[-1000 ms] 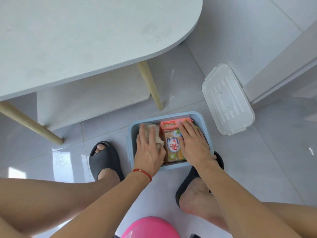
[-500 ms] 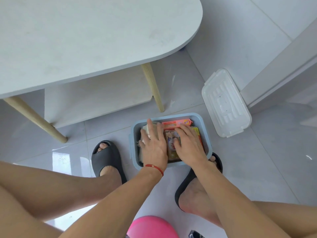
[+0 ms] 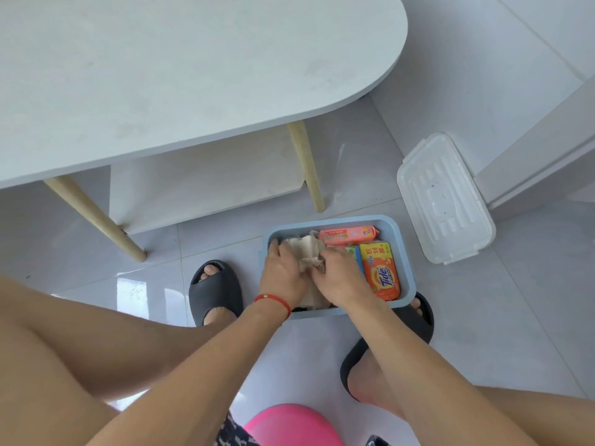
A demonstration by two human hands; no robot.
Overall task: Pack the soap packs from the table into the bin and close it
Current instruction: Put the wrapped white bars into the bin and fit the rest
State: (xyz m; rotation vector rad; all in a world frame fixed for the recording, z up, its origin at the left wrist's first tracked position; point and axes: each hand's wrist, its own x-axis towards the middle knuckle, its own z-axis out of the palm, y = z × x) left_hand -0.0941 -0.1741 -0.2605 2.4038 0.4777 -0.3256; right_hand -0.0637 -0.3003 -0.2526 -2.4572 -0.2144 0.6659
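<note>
Table: white oval table (image 3: 180, 75) on pale wooden legs fills the upper left; no soap packs show on the top that is in view, so the packing looks nearly done.
Left hand: left hand (image 3: 283, 275), red cord at the wrist, lies fingers curled over a crumpled beige pack (image 3: 309, 252) at the bin's left side, seemingly pressing it down to make it sit lower.
Right hand: right hand (image 3: 341, 278) pinches the same beige pack from its other side, probably tucking it in beside its neighbours.
Bin: blue bin (image 3: 404, 252) stands on the floor between the person's slippered feet, within easy reach.
Packed soaps: pink soap pack (image 3: 347, 235) lies along the far wall; orange Tide soap pack (image 3: 381, 272) fills the right side.
Lid: clear plastic lid (image 3: 444, 201) rests on the tiles just right of the bin, ready for closing.
</note>
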